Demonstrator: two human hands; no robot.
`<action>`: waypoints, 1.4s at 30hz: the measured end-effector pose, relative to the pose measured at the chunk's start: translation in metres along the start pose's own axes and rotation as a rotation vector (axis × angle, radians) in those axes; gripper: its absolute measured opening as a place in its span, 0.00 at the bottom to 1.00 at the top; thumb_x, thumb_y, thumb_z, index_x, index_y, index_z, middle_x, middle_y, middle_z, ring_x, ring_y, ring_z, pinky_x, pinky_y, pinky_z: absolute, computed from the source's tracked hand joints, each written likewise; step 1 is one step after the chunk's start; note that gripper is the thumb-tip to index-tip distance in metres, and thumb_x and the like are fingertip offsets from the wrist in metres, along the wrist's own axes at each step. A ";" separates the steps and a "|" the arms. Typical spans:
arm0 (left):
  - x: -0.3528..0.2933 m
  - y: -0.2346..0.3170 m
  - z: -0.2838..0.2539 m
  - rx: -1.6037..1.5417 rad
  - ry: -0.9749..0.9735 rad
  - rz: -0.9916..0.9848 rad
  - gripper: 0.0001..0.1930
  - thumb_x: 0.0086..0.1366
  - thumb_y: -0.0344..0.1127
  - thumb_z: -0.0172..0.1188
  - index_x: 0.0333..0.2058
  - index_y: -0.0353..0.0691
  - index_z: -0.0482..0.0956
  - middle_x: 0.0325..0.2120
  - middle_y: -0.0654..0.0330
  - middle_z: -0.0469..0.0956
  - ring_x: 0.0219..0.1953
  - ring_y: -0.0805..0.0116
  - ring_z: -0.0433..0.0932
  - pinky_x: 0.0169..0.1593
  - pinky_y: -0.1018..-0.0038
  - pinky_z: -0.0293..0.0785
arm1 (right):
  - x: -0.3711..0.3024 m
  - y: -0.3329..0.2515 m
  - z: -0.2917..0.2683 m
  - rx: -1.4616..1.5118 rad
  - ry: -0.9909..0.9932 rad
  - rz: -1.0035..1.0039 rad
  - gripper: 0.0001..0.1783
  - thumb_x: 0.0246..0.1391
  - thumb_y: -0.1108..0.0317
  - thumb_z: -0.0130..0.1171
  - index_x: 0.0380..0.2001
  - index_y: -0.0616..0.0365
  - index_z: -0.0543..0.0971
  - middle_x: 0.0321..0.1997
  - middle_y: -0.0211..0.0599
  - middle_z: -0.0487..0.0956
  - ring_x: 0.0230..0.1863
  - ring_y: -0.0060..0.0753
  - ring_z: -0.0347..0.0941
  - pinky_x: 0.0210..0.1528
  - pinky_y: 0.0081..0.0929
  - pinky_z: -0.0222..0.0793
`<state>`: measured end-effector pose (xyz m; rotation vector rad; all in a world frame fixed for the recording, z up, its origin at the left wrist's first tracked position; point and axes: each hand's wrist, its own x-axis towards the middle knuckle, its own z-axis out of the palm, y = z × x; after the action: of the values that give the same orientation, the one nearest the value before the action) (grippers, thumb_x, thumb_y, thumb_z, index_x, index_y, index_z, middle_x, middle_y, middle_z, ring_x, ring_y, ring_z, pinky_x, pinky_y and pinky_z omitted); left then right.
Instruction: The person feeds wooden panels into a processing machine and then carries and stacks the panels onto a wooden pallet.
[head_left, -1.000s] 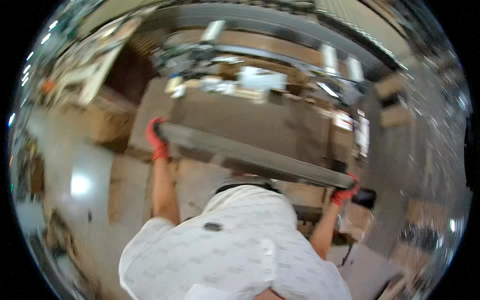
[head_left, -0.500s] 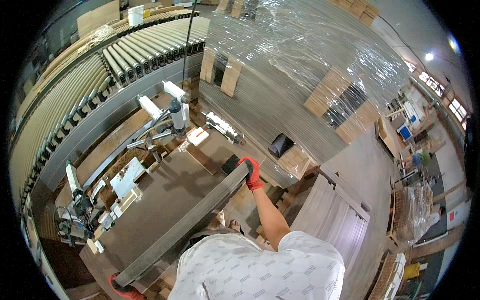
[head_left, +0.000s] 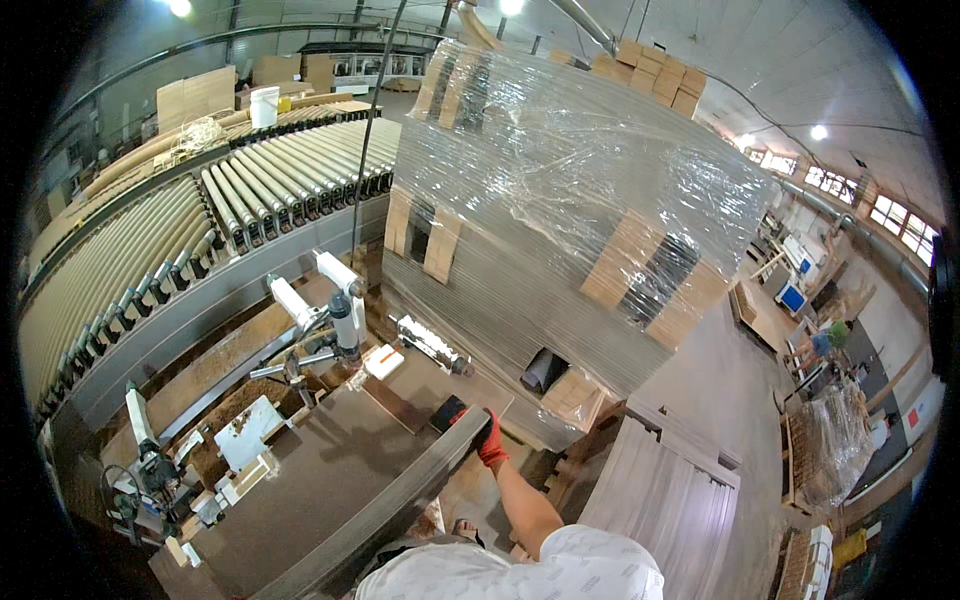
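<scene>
A long grey board (head_left: pixel 400 498) runs diagonally in front of me, from the bottom edge up to my right hand (head_left: pixel 487 440). That hand wears a red glove with a dark palm and is closed around the board's far end. My left hand is out of view, and so is the board's near end. Behind the board lies a brown worktable (head_left: pixel 320 490). A black pad (head_left: pixel 447 413) sits at the table's corner, beside my right hand.
Clamps and a grey cylinder (head_left: pixel 345 325) line the table's far side. Beyond are a roller conveyor (head_left: pixel 290 185) and a tall film-wrapped stack of boards (head_left: pixel 540 210). Grey planks (head_left: pixel 650 490) lie at right. Another person (head_left: pixel 825 342) works in the distance.
My view has tilted up, showing more of the ceiling and far wall. My left hand and the board's near end have dropped out of sight; the right hand still holds the board.
</scene>
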<state>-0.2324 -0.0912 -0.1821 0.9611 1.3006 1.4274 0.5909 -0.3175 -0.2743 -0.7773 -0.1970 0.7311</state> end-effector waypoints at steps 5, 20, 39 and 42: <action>-0.031 0.015 -0.037 -0.148 0.139 -0.036 0.36 0.75 0.63 0.43 0.66 0.42 0.77 0.64 0.55 0.78 0.65 0.52 0.75 0.70 0.47 0.70 | -0.002 0.036 0.056 0.148 0.045 -0.080 0.40 0.74 0.34 0.42 0.58 0.62 0.82 0.56 0.45 0.86 0.58 0.50 0.81 0.65 0.48 0.75; -0.077 0.006 -0.079 -0.295 0.048 0.125 0.34 0.78 0.59 0.40 0.54 0.33 0.84 0.47 0.50 0.87 0.52 0.51 0.84 0.60 0.53 0.78 | 0.002 -0.028 0.081 0.073 -0.281 0.035 0.48 0.63 0.25 0.44 0.58 0.61 0.80 0.53 0.48 0.83 0.59 0.52 0.76 0.68 0.52 0.68; -0.169 0.188 0.269 0.984 -0.945 0.515 0.31 0.59 0.47 0.77 0.57 0.40 0.81 0.49 0.50 0.85 0.52 0.47 0.83 0.55 0.57 0.79 | -0.135 0.100 0.139 -0.773 0.911 -0.353 0.23 0.78 0.53 0.47 0.61 0.60 0.74 0.60 0.45 0.79 0.61 0.45 0.75 0.66 0.41 0.69; -0.136 0.193 0.255 0.969 -0.907 0.453 0.30 0.61 0.49 0.77 0.58 0.39 0.82 0.49 0.48 0.85 0.50 0.46 0.84 0.52 0.56 0.81 | -0.141 0.100 0.166 -0.657 0.889 -0.270 0.22 0.78 0.53 0.45 0.58 0.61 0.74 0.56 0.48 0.80 0.57 0.48 0.76 0.64 0.46 0.69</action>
<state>0.0203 -0.1572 0.0480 2.3110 1.0349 0.3828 0.3642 -0.2681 -0.2128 -1.5935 0.2819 -0.0027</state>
